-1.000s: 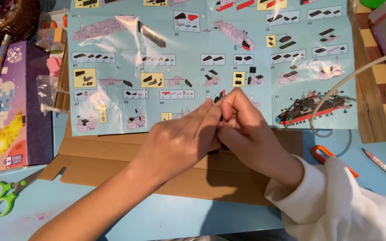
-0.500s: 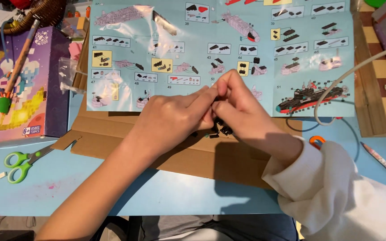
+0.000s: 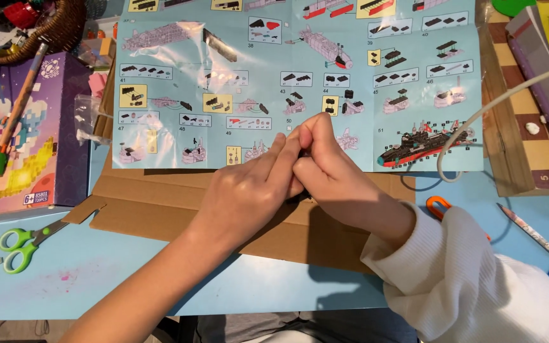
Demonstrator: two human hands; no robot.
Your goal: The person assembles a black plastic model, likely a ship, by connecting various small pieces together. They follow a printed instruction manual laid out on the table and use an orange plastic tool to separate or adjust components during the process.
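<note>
Far left, green-handled scissors (image 3: 23,243) lie on the blue table (image 3: 96,292), below a purple box (image 3: 17,146) with a pencil (image 3: 14,121) lying across it. Moving in, the flattened cardboard (image 3: 160,209) spreads under the wrists, with the pale blue instruction sheet (image 3: 287,76) above it. Centre now: the left hand (image 3: 249,197) reaches in, fingers extended and pressed against the right hand (image 3: 332,178), which curls tight around something small. Whatever is pinched sits right where the fingertips meet, at the sheet's lower edge, and it is hidden, so its shape and colour cannot be told. To my eye this is a press-fit moment: squeeze straight and evenly, with both wrists braced on the cardboard so nothing skitters off. Further right, a white cable (image 3: 509,95) loops over the sheet, and orange handles (image 3: 438,204) peek out beside the white sleeve (image 3: 478,279).
</note>
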